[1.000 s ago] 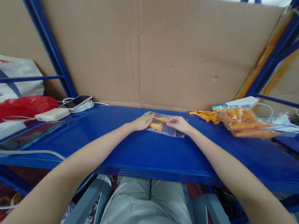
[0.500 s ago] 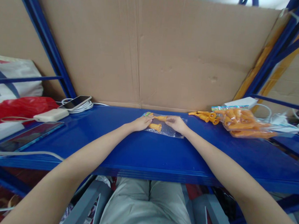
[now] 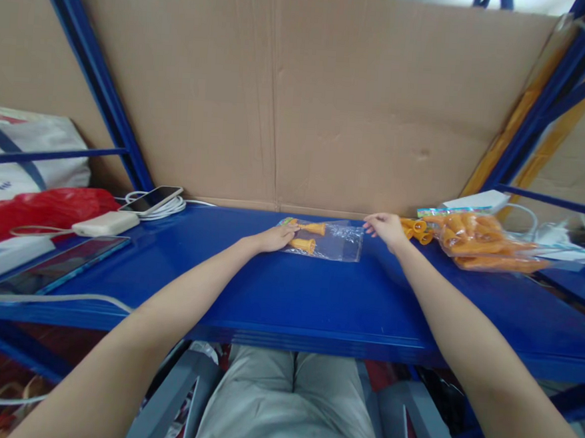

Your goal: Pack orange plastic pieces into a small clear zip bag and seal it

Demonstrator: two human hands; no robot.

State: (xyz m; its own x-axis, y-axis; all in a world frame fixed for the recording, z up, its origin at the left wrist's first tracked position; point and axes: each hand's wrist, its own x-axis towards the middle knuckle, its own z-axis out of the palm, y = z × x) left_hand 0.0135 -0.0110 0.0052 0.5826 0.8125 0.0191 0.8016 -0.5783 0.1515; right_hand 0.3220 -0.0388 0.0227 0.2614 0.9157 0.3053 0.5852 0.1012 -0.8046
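Right now the left hand (image 3: 274, 238) is lying flat and loose on the left end of the little clear bag (image 3: 338, 243), probably pinning it down on the blue shelf (image 3: 287, 292) (two orange cones (image 3: 305, 245) are sitting inside). The right hand (image 3: 386, 229) is hanging open and empty just beside the loose orange pieces (image 3: 416, 229).

Right hand (image 3: 386, 229) covers part of the loose orange plastic cones (image 3: 418, 230); print on the small clear plastic bag (image 3: 338, 242) is unreadable; white woven sack (image 3: 21, 153) cut off at left.

Clear glossy plastic bag (image 3: 333, 242); smooth painted metal shelf (image 3: 287, 292); matt cardboard (image 3: 281, 98).
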